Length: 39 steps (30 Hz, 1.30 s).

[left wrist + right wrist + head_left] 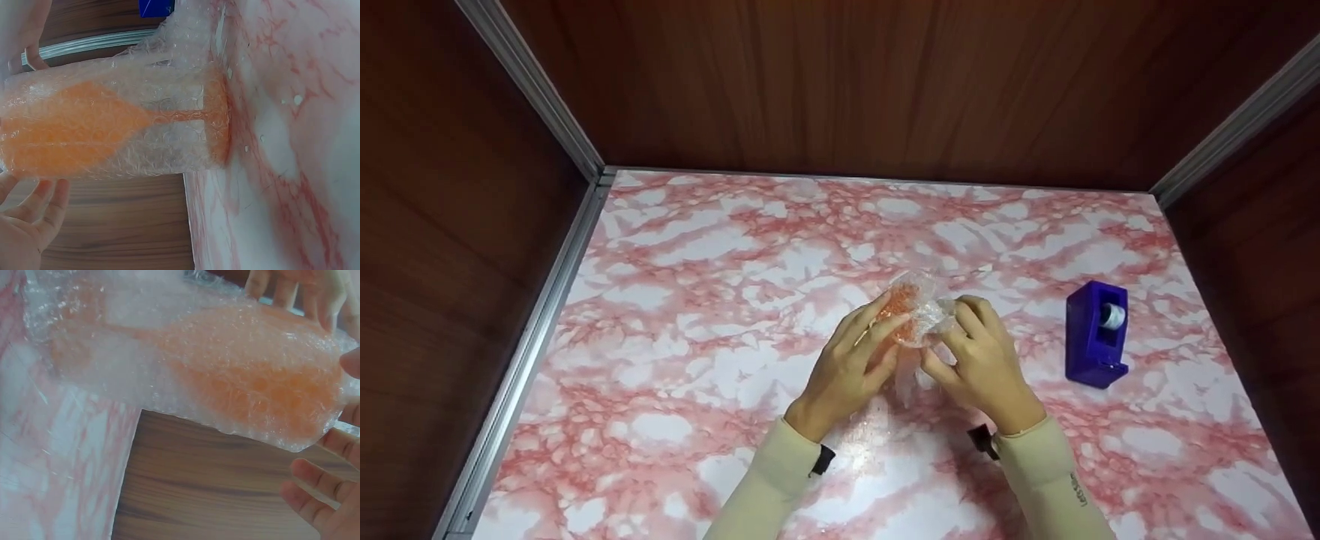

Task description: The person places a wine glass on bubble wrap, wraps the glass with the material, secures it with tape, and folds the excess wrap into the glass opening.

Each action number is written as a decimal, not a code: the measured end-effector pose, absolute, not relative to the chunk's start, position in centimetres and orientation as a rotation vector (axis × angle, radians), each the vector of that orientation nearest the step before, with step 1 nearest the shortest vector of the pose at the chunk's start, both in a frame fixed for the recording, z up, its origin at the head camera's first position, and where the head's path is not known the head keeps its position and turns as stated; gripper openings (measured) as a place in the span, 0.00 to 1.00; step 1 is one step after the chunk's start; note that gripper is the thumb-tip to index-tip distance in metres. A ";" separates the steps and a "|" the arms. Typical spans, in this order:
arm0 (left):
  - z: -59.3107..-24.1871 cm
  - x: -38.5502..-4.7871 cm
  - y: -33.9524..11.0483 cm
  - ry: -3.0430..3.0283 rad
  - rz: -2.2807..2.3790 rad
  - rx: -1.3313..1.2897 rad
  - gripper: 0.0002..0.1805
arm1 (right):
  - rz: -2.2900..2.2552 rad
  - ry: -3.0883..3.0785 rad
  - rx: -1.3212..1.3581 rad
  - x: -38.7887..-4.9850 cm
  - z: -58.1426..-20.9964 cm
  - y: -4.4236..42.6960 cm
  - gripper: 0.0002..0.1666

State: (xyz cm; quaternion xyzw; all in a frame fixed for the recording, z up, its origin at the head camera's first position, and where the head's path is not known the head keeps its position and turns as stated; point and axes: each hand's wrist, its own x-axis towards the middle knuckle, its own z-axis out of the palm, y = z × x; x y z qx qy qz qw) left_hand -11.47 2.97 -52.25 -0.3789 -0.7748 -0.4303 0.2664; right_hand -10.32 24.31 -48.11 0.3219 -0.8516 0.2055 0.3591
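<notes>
An orange stemmed glass [79, 132] stands upright on the table, wrapped in clear bubble wrap [169, 143]. Its bowl, thin stem and flat foot show through the wrap in both wrist views. My left hand [846, 371] holds the wrapped bowl from the left, fingers spread over its side and upper edge. On the other side my right hand [984, 364] grips the loose bubble wrap near the top with bent fingers. Some right fingertips [306, 472] stand off the wrap. The fingers partly hide the glass's rim.
A purple tape dispenser [1086, 337] with a roll of tape [1112, 316] stands to the right of my hands. The table [697, 300] has a red and white marbled top. Dark wood panels [840, 90] with metal edging enclose it at the back and sides.
</notes>
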 end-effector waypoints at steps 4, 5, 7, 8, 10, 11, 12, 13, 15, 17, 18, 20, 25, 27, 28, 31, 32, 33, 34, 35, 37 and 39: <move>-52.1 -11.4 2.9 -2.109 -1.151 -1.017 0.29 | 0.530 -2.209 0.852 -10.5 -47.9 24.3 0.08; -52.1 -11.4 2.9 -2.116 -1.146 -1.017 0.29 | 0.545 -2.213 0.851 -10.4 -48.0 24.3 0.08; -52.0 -11.3 2.9 -2.129 -1.132 -1.013 0.28 | 0.573 -2.227 0.844 -10.2 -48.2 24.4 0.09; -52.0 -11.2 2.9 -2.137 -1.125 -1.008 0.27 | 0.590 -2.234 0.838 -10.1 -48.4 24.4 0.11; -52.0 -11.2 3.0 -2.147 -1.112 -0.999 0.26 | 0.618 -2.248 0.818 -9.7 -48.9 24.4 0.16; -52.0 -11.1 3.0 -2.151 -1.107 -0.994 0.26 | 0.632 -2.253 0.807 -9.5 -49.1 24.5 0.19; -52.0 -11.0 3.0 -2.157 -1.102 -0.989 0.25 | 0.643 -2.253 0.798 -9.3 -49.4 24.5 0.21; -52.0 -11.0 3.1 -2.161 -1.098 -0.983 0.25 | 0.658 -2.248 0.792 -9.1 -49.6 24.5 0.22; -52.0 -11.0 3.1 -2.168 -1.094 -0.976 0.24 | 0.697 -2.234 0.785 -8.9 -49.9 24.4 0.22; -52.0 -10.9 3.1 -2.176 -1.087 -0.969 0.23 | 0.736 -2.222 0.782 -8.7 -50.2 24.3 0.22; -52.0 -10.9 3.1 -2.178 -1.082 -0.966 0.23 | 0.759 -2.216 0.779 -8.6 -50.4 24.3 0.22; -51.8 -10.9 3.2 -2.182 -1.066 -0.963 0.22 | 0.808 -2.206 0.767 -8.5 -50.6 24.2 0.24; -51.6 -10.9 3.3 -2.190 -1.038 -0.955 0.19 | 1.019 -2.192 0.688 -8.2 -51.2 24.2 0.30; -51.5 -10.9 3.4 -2.199 -1.044 -0.952 0.18 | 1.084 -2.186 0.667 -8.2 -51.3 24.3 0.32; -51.4 -10.9 3.4 -2.207 -1.046 -0.951 0.18 | 1.084 -2.184 0.668 -8.3 -51.3 24.4 0.33; -51.1 -10.9 3.4 -2.232 -1.042 -0.950 0.16 | 1.016 -2.174 0.696 -8.5 -51.2 24.4 0.32; -51.0 -10.9 3.3 -2.233 -1.040 -0.950 0.15 | 0.986 -2.174 0.712 -8.6 -51.2 24.4 0.32; -51.0 -11.0 3.3 -2.236 -1.035 -0.948 0.14 | 0.956 -2.173 0.727 -8.7 -51.1 24.4 0.31; -51.0 -11.0 3.3 -2.233 -1.028 -0.946 0.14 | 0.933 -2.172 0.741 -8.8 -51.0 24.4 0.31; -51.0 -11.0 3.3 -2.229 -1.028 -0.944 0.14 | 0.925 -2.171 0.756 -8.8 -50.9 24.4 0.30; -51.1 -11.1 3.3 -2.218 -1.030 -0.940 0.13 | 0.921 -2.175 0.775 -8.9 -50.8 24.3 0.29; -51.3 -11.1 3.3 -2.215 -1.031 -0.940 0.12 | 0.923 -2.171 0.780 -9.0 -50.7 24.3 0.28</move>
